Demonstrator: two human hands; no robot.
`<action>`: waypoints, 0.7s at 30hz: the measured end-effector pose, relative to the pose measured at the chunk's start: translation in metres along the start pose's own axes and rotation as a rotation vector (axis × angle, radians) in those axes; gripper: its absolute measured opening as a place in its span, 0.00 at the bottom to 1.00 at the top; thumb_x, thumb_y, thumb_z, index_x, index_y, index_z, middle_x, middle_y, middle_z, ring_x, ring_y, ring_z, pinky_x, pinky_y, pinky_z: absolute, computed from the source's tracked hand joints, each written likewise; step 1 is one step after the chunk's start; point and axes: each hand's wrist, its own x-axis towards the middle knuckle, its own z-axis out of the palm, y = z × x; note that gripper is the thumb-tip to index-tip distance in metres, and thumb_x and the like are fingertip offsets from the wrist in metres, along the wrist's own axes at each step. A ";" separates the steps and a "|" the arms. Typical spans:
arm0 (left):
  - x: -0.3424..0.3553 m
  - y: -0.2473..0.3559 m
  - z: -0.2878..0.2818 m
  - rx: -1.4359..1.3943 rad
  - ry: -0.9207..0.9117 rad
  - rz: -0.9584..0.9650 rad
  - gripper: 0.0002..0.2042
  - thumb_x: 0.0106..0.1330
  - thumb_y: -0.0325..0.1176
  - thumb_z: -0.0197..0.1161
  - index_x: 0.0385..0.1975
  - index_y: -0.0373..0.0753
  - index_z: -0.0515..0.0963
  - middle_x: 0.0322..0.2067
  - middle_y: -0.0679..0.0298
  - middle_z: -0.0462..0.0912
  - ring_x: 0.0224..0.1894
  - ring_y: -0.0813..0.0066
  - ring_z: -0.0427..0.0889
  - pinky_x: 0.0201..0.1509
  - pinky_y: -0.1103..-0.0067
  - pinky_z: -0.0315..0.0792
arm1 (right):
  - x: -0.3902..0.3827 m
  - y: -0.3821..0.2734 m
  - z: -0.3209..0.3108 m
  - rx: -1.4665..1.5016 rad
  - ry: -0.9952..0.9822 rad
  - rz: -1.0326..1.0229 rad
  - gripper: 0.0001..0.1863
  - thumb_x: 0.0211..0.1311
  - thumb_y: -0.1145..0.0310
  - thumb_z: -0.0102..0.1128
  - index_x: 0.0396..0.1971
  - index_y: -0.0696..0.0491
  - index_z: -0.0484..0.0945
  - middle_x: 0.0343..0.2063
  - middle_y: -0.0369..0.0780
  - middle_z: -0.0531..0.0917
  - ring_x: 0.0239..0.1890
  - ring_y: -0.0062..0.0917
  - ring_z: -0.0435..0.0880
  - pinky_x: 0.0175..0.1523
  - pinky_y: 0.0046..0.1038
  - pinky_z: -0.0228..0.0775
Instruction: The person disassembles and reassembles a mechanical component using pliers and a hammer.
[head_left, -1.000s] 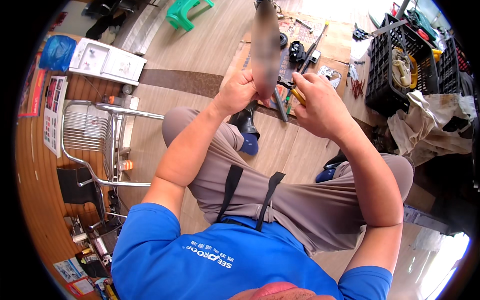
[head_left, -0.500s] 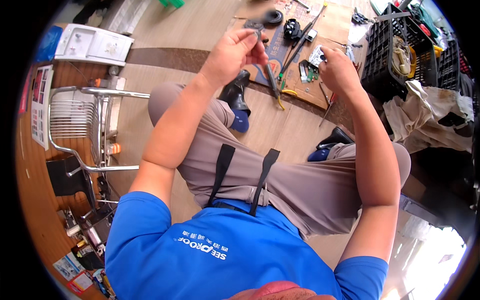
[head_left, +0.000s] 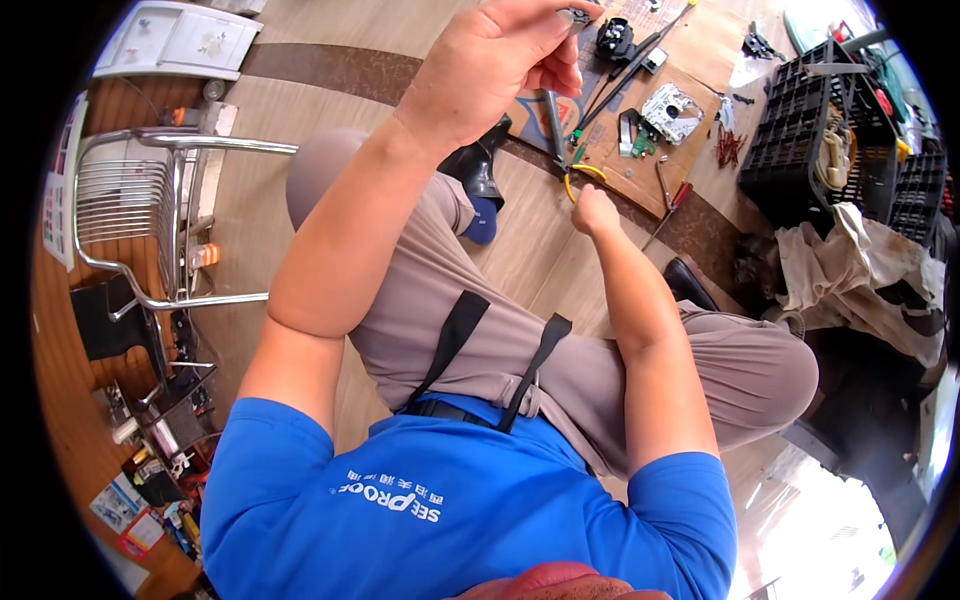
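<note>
Raised at the top centre, my left hand (head_left: 497,55) pinches a small dark part (head_left: 576,17) between thumb and fingers, its other fingers curled beneath. My right hand (head_left: 596,212) is lower, at the yellow-handled pliers (head_left: 588,171) by the front edge of the cardboard sheet (head_left: 680,170); its fingers are mostly hidden. On the cardboard lie a grey bar (head_left: 554,126), a black component (head_left: 618,40), long thin dark tools (head_left: 640,52), a silver disc-like mechanism (head_left: 673,116), a small green circuit board (head_left: 633,137) and a red-handled screwdriver (head_left: 680,195).
Black crates (head_left: 780,125) holding items stand at the right, with crumpled cream cloth (head_left: 830,270) below. A chrome chair (head_left: 130,240) and a white appliance (head_left: 170,38) are at the left. My bent legs (head_left: 750,375) and black shoe (head_left: 475,160) lie below the cardboard.
My left hand has risen toward the top with the small part. My right hand has moved down and left from near the silver mechanism to the yellow-handled pliers.
</note>
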 end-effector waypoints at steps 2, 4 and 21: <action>0.005 -0.002 -0.004 0.000 0.004 -0.007 0.13 0.75 0.31 0.48 0.53 0.35 0.74 0.29 0.66 0.75 0.32 0.75 0.79 0.40 0.78 0.77 | 0.003 -0.002 0.009 -0.031 -0.006 -0.008 0.39 0.58 0.64 0.59 0.65 0.64 0.53 0.47 0.57 0.77 0.48 0.49 0.80 0.54 0.41 0.73; 0.010 -0.002 -0.011 -0.106 0.012 -0.050 0.13 0.75 0.32 0.47 0.53 0.35 0.73 0.29 0.66 0.76 0.31 0.74 0.79 0.41 0.76 0.77 | 0.005 -0.006 0.012 -0.064 0.124 0.057 0.47 0.57 0.56 0.64 0.67 0.64 0.47 0.48 0.55 0.76 0.47 0.47 0.81 0.53 0.40 0.74; 0.009 -0.005 -0.039 -0.167 -0.103 -0.047 0.15 0.74 0.35 0.51 0.51 0.30 0.74 0.31 0.65 0.77 0.35 0.75 0.78 0.43 0.75 0.77 | 0.015 -0.020 -0.029 0.191 0.212 -0.006 0.23 0.61 0.66 0.46 0.55 0.58 0.67 0.39 0.57 0.82 0.45 0.49 0.81 0.51 0.46 0.72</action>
